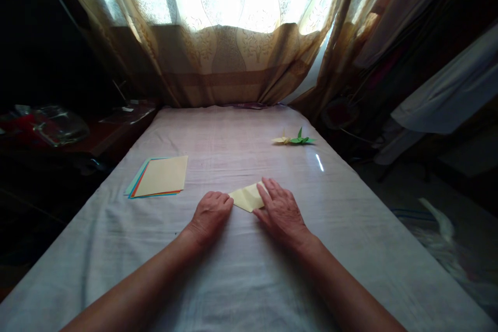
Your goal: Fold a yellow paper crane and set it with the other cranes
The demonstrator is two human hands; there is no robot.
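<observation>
A folded piece of pale yellow origami paper lies on the cloth-covered table between my hands. My left hand has its fingers curled closed, pinching the paper's left corner at thumb and forefinger. Over the paper's right end rests my right hand, its fingers stretched out and apart, touching the paper and covering that end. Further back on the right stand a cream folded paper crane and a green paper crane, side by side.
A stack of coloured square paper sheets, cream on top, lies on the left of the white cloth. A dark side table with plastic wrapping stands left. Curtains hang behind; clothes hang at right.
</observation>
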